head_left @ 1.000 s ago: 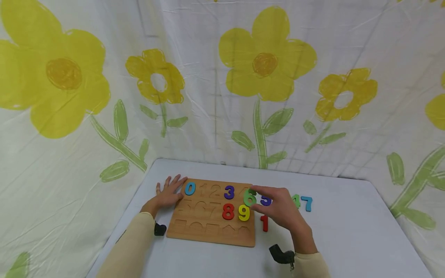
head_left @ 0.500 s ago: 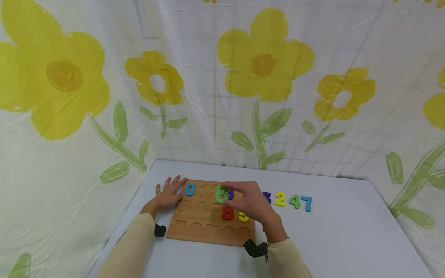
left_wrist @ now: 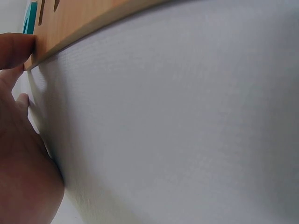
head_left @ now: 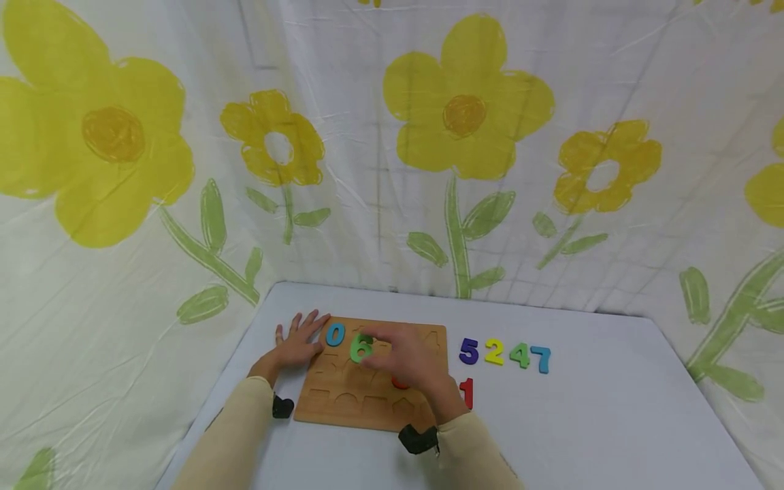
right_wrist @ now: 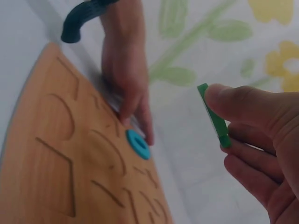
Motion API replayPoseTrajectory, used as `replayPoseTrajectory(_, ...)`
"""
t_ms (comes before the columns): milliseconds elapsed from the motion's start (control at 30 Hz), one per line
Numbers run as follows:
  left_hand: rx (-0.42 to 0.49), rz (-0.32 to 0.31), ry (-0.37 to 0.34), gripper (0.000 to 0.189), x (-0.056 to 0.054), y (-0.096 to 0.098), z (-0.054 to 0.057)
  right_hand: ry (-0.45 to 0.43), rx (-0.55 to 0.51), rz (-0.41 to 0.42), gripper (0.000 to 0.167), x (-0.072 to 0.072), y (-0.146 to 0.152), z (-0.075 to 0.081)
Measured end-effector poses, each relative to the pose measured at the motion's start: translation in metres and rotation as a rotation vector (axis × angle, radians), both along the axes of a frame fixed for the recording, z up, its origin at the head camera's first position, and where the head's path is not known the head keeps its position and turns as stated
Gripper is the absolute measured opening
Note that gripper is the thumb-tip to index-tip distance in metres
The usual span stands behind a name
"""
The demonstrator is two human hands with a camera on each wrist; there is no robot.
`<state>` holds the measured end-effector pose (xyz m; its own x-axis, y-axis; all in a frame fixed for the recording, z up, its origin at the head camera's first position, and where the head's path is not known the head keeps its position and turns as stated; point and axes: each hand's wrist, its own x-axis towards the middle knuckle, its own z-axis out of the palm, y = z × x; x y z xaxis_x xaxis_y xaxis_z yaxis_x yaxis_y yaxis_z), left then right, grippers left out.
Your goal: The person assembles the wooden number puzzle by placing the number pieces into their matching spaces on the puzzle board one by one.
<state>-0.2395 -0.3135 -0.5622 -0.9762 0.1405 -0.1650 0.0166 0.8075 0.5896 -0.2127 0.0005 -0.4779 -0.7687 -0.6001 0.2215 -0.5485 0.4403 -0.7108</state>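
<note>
Behind a white table hangs a flowered curtain. From the head, the right hand pinches a green 6 over the wooden board, beside the blue 0; the left hand lies with fingers spread at its edge. Left wrist: thumb against the board. Right wrist: the 6 shows edge-on, gripped above the board.

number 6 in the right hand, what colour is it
The number 6 is green, clearest in the head view.

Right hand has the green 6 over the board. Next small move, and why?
Probably lower the green 6 toward the middle row's second recess from left, likely its match: the right hand pinches it clear of the board, and the left hand touches the board's edge.
</note>
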Motion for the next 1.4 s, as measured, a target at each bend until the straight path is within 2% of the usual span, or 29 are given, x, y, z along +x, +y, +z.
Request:
replayPoseTrajectory(100, 0.019, 0.000, -0.004, 0.075, 0.002, 0.001, 0.004, 0.015, 0.020, 0.004, 0.051, -0.002, -0.008, -0.010)
replayPoseTrajectory(200, 0.024, -0.001, 0.002, 0.074, 0.002, 0.001, 0.003, 0.008, 0.044, -0.004, 0.053, -0.003, -0.015, -0.021)
replayPoseTrajectory(333, 0.004, -0.001, 0.005, 0.075, 0.002, 0.001, 0.002, -0.057, 0.073, -0.024, 0.055, -0.001, -0.024, -0.034)
replayPoseTrajectory(433, 0.010, -0.002, -0.009, 0.075, 0.005, 0.003, 0.009, -0.090, 0.089, -0.042, 0.055, 0.000, -0.028, -0.041)
replayPoseTrajectory(633, 0.005, 0.004, -0.019, 0.074, 0.006, 0.004, 0.013, -0.150, 0.108, -0.057, 0.055, 0.001, -0.034, -0.052)
replayPoseTrajectory(700, 0.010, 0.002, -0.022, 0.074, 0.006, 0.005, 0.014, -0.145, 0.120, -0.051, 0.055, 0.000, -0.036, -0.057)
replayPoseTrajectory(833, 0.028, 0.004, -0.006, 0.074, 0.004, 0.002, 0.006, -0.099, 0.151, -0.042, 0.053, -0.003, -0.040, -0.066)
replayPoseTrajectory(933, 0.033, 0.005, -0.007, 0.075, 0.003, 0.002, 0.005, -0.080, 0.187, -0.048, 0.053, -0.003, -0.042, -0.072)
replayPoseTrajectory(1067, 0.005, 0.008, -0.002, 0.075, 0.001, 0.002, 0.004, -0.059, 0.224, -0.052, 0.054, -0.003, -0.044, -0.074)
replayPoseTrajectory(1200, -0.024, 0.009, 0.008, 0.075, -0.003, -0.001, -0.005, -0.032, 0.237, -0.045, 0.053, -0.001, -0.046, -0.072)
replayPoseTrajectory(1300, -0.017, 0.006, 0.006, 0.076, -0.002, 0.001, -0.001, -0.016, 0.234, -0.038, 0.053, 0.001, -0.046, -0.072)
replayPoseTrajectory(1400, -0.023, 0.005, -0.014, 0.076, 0.004, 0.006, 0.010, -0.016, 0.222, -0.033, 0.054, 0.003, -0.043, -0.072)
